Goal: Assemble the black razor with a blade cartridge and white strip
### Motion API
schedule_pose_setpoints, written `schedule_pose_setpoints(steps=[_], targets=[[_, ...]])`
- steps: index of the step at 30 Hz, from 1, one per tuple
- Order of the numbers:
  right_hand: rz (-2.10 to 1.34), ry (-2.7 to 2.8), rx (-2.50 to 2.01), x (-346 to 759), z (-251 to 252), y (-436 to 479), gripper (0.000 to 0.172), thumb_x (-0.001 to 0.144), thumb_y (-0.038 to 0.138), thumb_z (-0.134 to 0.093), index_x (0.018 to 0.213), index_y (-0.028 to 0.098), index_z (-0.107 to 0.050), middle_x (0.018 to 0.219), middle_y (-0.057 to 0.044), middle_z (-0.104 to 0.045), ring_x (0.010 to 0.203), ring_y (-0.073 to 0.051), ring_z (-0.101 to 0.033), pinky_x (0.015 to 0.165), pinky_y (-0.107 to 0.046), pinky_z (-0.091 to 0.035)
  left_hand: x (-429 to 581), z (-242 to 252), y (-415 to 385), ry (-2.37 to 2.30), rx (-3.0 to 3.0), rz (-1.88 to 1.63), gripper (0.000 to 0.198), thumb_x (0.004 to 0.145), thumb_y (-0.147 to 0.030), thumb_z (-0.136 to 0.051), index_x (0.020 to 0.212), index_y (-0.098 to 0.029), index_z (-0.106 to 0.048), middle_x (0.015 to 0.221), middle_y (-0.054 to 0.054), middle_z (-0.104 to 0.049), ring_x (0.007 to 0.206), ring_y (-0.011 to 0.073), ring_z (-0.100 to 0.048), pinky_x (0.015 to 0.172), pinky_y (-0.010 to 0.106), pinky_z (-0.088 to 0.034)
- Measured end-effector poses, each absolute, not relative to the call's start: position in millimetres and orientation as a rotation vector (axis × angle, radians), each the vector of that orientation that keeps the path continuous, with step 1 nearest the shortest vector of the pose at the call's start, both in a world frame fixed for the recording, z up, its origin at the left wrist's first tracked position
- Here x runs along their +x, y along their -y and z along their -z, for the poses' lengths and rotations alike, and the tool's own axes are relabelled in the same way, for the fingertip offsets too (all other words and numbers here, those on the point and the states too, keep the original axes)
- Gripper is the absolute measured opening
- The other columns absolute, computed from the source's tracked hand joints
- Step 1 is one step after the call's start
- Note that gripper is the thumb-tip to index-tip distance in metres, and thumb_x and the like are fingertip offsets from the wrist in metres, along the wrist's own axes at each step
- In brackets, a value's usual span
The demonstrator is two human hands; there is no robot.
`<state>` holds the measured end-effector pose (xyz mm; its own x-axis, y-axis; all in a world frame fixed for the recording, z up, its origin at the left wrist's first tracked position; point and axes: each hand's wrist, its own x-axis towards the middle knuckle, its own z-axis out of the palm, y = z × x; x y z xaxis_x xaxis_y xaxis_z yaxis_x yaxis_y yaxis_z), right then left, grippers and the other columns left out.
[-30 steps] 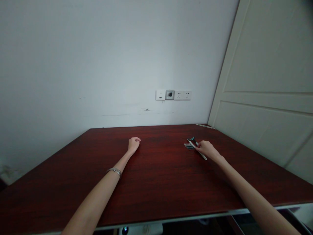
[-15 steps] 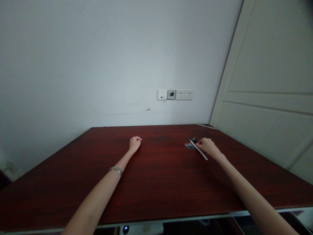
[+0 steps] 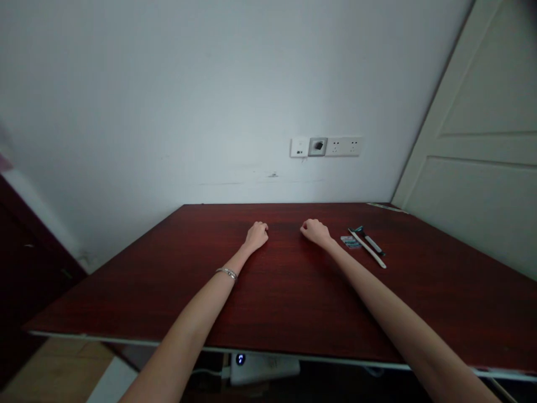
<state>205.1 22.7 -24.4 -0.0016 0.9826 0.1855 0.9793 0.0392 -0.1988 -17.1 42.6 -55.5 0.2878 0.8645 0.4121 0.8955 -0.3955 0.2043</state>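
Note:
My left hand (image 3: 257, 235) rests on the dark red tabletop (image 3: 268, 296), fingers curled closed, with nothing showing in them. A silver bracelet (image 3: 227, 273) circles that wrist. Across a short gap, my right hand (image 3: 316, 232) is also closed, its fingertips turned inward and nothing visible in its grip. To its right lies a slim white stick-like handle (image 3: 369, 249) with a dark head, perhaps a toothbrush. Beside that is a shorter tool with a grey grip (image 3: 373, 244) and a teal-black head. A small clear, printed packet (image 3: 351, 242) lies at their left.
A white wall (image 3: 235, 112) with a row of sockets (image 3: 344, 146) stands behind the table. A pale panelled door (image 3: 482, 184) is at the right. Below the front edge, a white device (image 3: 264, 369) with a lit display sits on a shelf.
My right hand has let go of the grey-gripped tool and moved left, away from the items. The tool now lies beside the white stick. The view has shifted left.

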Motion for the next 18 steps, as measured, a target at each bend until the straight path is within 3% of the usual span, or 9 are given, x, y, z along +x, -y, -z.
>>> schedule_pose_setpoints(steps=[7,18], targets=[[0.212,2.221,-1.743,173.4,51.2,-27.7,0.03,0.086,0.028,-0.038,0.1,0.017,-0.063,0.11,-0.012,-0.053,0.103,-0.023,-0.045,0.077,-0.028,-0.042,-18.7,57.8,-42.0,1.706,-2.467,0.703,0.029,0.075,-0.005,-0.04,0.094,-0.015,-0.061,0.096,0.008,-0.059,0.095,0.019,-0.052,0.082,0.027,-0.042],[0.148,2.177,-1.704,177.1,61.3,-31.4,0.032,0.086,0.025,-0.037,0.105,0.015,-0.061,0.108,-0.012,-0.054,0.098,-0.022,-0.046,0.082,-0.028,-0.038,-19.7,58.0,-41.8,1.651,-2.49,0.643,0.028,0.077,-0.009,-0.041,0.096,-0.016,-0.06,0.098,0.009,-0.056,0.096,0.02,-0.05,0.082,0.028,-0.042]])
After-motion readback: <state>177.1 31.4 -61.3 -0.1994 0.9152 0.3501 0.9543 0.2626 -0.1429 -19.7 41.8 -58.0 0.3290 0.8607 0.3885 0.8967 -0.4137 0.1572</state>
